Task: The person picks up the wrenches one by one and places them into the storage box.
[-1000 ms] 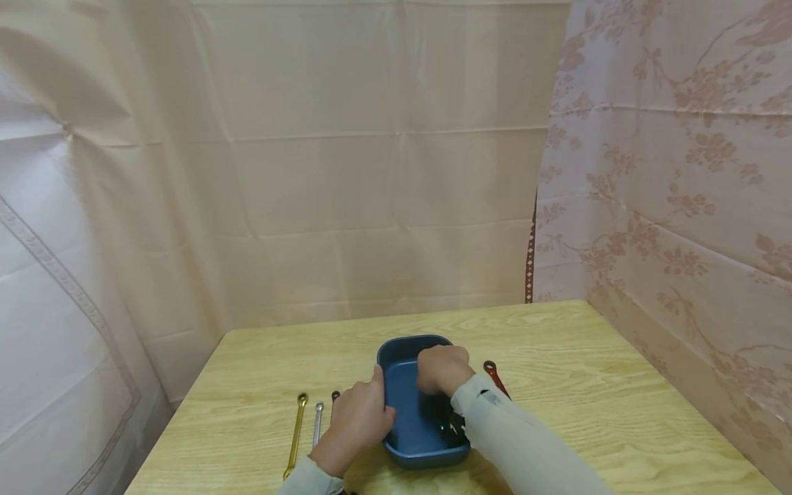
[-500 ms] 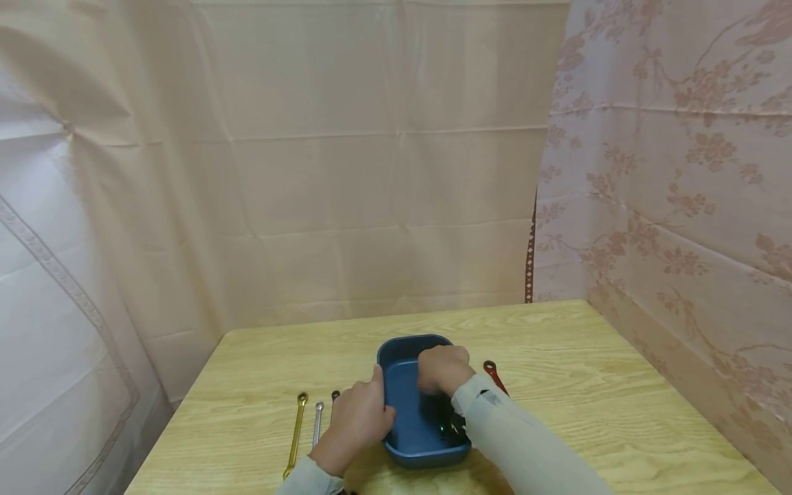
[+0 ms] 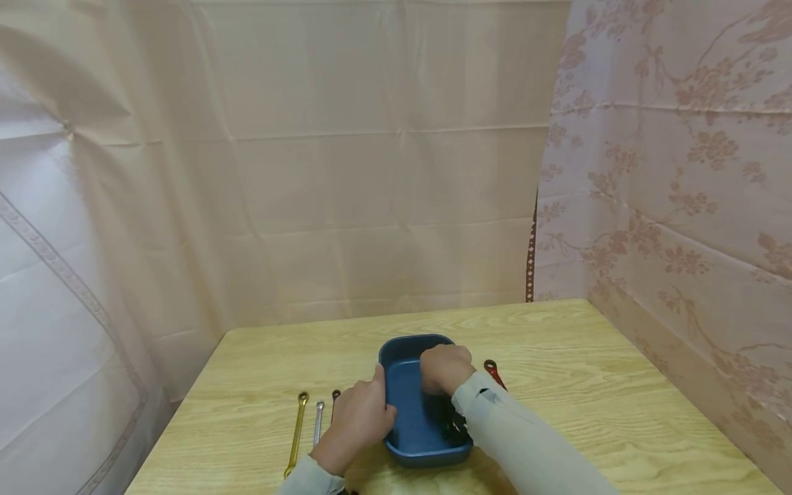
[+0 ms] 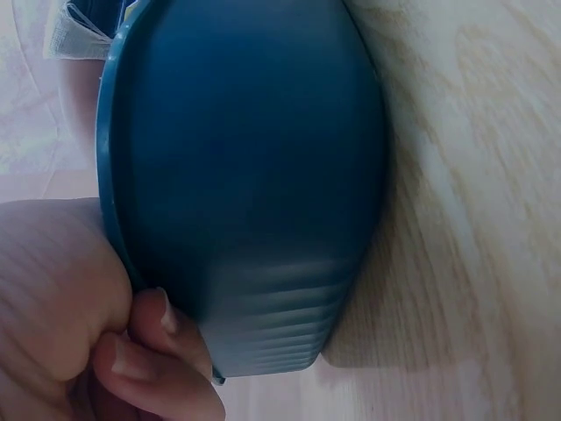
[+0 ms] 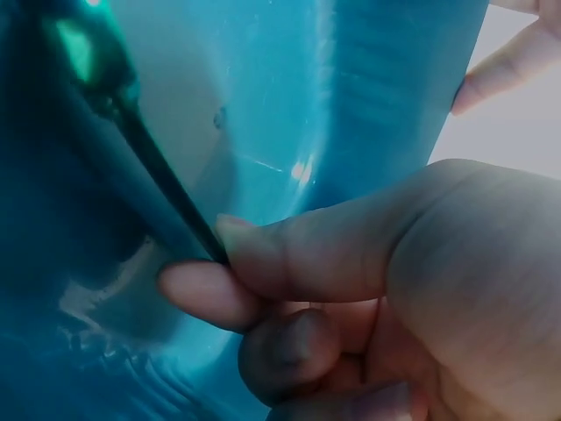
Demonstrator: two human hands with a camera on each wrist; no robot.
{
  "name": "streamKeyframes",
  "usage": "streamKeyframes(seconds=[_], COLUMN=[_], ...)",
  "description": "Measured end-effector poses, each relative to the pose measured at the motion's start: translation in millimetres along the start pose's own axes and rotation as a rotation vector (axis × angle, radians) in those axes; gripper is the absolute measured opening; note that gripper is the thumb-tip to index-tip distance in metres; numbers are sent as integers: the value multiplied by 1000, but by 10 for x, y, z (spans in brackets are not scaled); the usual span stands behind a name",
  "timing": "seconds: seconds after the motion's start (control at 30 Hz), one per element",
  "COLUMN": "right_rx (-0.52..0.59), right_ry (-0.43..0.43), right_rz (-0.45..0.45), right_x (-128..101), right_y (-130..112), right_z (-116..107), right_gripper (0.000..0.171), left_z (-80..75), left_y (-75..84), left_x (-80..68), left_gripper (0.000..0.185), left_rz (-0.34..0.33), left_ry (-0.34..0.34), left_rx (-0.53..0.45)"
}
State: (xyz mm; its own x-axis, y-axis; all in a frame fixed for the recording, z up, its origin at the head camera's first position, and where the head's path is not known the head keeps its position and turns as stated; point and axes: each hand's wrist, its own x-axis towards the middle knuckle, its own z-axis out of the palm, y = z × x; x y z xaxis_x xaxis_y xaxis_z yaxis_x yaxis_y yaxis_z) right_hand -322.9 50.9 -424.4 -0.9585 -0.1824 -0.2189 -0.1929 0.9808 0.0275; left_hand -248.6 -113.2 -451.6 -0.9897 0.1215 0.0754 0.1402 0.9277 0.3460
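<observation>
Head view: left hand [image 3: 359, 419] grips blue tray [image 3: 405, 361] rim; right hand [image 3: 444, 369], inside tray, pinches dark wrench [image 5: 166, 189]; wooden surface [image 3: 588, 385].

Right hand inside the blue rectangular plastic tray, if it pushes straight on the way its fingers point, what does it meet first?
Probably the floor of the blue rectangular plastic tray: the right hand, pinching a thin dark tool, points down into it. Depth is unclear.

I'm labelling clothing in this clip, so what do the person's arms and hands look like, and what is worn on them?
Both arms wear long, pale grey-green sleeves reaching the wrists. The right sleeve carries a small dark mark near its cuff. The left hand and right hand are bare: no gloves, rings or watch show. Fingernails are short and unpainted.
</observation>
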Motion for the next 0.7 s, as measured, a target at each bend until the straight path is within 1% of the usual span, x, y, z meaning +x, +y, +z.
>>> streamKeyframes(seconds=[0.2, 0.37, 0.7], right_rx=[-36, -78, -99], right_ry=[-2, -10, -20], right_rz=[9, 13, 14], right_x=[44, 82, 83], right_y=[-11, -16, -28], right_z=[34, 73, 62], right_gripper=[19, 20, 21], left_z=[4, 3, 15], left_y=[2, 7, -3], left_x=[1, 1, 5], left_gripper=[77, 77, 77], left_rz=[4, 2, 18], left_ry=[2, 6, 15], left_rx=[-5, 9, 15])
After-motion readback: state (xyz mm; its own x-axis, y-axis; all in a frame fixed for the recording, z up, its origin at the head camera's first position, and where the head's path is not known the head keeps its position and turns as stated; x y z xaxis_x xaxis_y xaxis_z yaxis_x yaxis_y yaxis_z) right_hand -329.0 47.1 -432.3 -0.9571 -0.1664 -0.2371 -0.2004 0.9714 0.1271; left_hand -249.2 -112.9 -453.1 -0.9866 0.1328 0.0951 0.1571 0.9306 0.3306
